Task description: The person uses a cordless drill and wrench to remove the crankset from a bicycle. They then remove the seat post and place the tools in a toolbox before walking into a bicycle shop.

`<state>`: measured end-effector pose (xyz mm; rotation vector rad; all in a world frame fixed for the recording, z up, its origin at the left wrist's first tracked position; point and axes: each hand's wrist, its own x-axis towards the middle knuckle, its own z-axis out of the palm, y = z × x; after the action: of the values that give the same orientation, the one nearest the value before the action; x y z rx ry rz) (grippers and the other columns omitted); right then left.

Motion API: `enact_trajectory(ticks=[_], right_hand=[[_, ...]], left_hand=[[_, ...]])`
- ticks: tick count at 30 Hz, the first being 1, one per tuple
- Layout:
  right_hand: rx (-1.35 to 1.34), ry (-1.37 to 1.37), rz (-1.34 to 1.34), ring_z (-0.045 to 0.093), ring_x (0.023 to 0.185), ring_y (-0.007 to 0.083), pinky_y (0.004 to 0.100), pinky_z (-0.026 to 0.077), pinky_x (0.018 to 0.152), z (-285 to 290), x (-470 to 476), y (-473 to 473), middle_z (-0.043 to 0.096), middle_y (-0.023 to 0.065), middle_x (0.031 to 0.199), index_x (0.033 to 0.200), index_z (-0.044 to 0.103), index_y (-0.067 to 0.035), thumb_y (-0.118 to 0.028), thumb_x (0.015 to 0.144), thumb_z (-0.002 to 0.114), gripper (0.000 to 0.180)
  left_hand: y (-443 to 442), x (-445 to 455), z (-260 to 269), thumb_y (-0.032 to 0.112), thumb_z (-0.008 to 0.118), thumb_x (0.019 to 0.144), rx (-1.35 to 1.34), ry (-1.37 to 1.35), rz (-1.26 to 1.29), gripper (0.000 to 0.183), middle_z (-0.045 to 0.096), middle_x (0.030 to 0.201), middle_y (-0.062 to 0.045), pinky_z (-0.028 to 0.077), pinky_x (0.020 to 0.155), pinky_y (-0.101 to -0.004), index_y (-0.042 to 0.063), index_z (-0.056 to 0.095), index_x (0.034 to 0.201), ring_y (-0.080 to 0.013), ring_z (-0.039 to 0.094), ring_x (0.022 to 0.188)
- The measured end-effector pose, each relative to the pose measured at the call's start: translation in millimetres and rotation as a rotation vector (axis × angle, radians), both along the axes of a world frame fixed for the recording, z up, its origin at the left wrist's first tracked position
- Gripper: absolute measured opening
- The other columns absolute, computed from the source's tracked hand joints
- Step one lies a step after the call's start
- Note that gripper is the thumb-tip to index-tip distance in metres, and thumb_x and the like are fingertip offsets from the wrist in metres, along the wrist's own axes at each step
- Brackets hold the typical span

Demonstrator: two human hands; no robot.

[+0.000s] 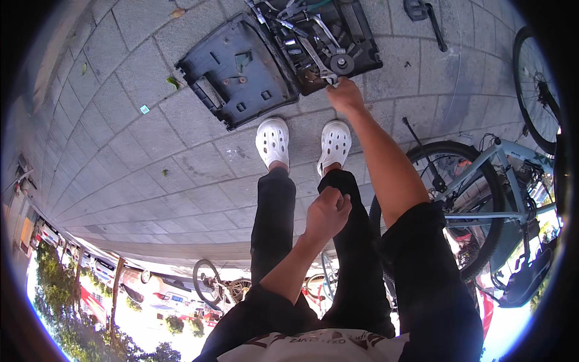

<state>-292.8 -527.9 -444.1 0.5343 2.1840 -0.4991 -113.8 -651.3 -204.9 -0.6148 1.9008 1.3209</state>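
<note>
My right hand (346, 96) reaches down to the near edge of an open black plastic tool case. Its fingers are closed around the jaw end of an adjustable wrench (318, 59), which lies among the tools in the case's filled half (368, 65). A round grey disc with a centre hole (342, 64) sits just beyond these fingers. My left hand (328, 215) is curled into a fist above my right knee. Nothing shows in it, though the inside of the fist is hidden. Left of the tools, the case's other half (267, 63) lies flat.
A light-blue bicycle frame (511, 174) with a black-tyred wheel (491, 190) stands close on my right. A crank arm with a pedal (427, 20) lies on the paving (135, 140) beyond the case. Another wheel (536, 88) is at the far right. My white clogs (272, 140) stand before the case.
</note>
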Motion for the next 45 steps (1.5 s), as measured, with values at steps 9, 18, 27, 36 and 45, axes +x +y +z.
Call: enact_trajectory(ticks=[9,18,27,36,45], right_hand=[[-0.063,0.082,-0.106,0.068,0.119,0.04,0.0483,0.054,0.101,15.5,-10.1,4.4,0.072,0.0188,0.124,0.127,0.067,-0.009,-0.032,0.092,0.07,0.042],[-0.226,0.026,-0.703,0.075,0.094,0.0387,0.0432,0.059,0.087,-12.0,-59.3,17.7,0.076,0.0191,0.106,0.119,0.064,0.001,-0.029,0.089,0.079,0.045],[-0.122,0.187,0.128,0.067,0.115,0.0398,0.0496,0.059,0.092,18.2,-19.1,-64.4,0.057,0.0166,0.134,0.134,0.048,-0.01,-0.02,0.093,0.069,0.047],[-0.131,0.354,-0.127,0.072,0.105,0.0406,0.0491,0.058,0.091,21.2,-12.9,-58.7,0.065,0.0206,0.126,0.122,0.066,-0.006,-0.02,0.096,0.062,0.03],[-0.118,0.256,0.029,0.071,0.112,0.0402,0.0496,0.056,0.094,-1.1,-38.9,80.7,0.074,0.0175,0.12,0.125,0.074,-0.02,-0.028,0.1,0.057,0.031]], left_hand=[[18.4,-17.6,1.6,0.01,0.078,0.09,0.059,-0.04,0.056,0.035,0.051,0.066,-0.013,0.045,0.055,-0.0435,0.003,0.046,0.075,-0.0351,0.056,0.058],[20.5,-28.5,1.8,0.011,0.077,0.09,0.071,-0.039,-0.012,0.033,0.054,0.068,-0.014,0.047,0.056,-0.0464,0.004,0.048,0.075,-0.0389,0.059,0.061],[25.8,-29.6,-3.1,0.011,0.075,0.091,0.117,-0.094,-0.055,0.028,0.055,0.071,-0.013,0.049,0.059,-0.0446,0.004,0.051,0.079,-0.0368,0.061,0.064],[25.2,-36.3,-5.3,0.011,0.077,0.09,0.091,-0.094,-0.096,0.029,0.057,0.075,-0.012,0.048,0.059,-0.0444,0.004,0.051,0.078,-0.0359,0.062,0.065],[23.6,-36.5,-2.6,0.011,0.078,0.09,0.085,-0.016,-0.063,0.035,0.051,0.069,-0.012,0.046,0.056,-0.0455,0.004,0.047,0.074,-0.0371,0.059,0.062]])
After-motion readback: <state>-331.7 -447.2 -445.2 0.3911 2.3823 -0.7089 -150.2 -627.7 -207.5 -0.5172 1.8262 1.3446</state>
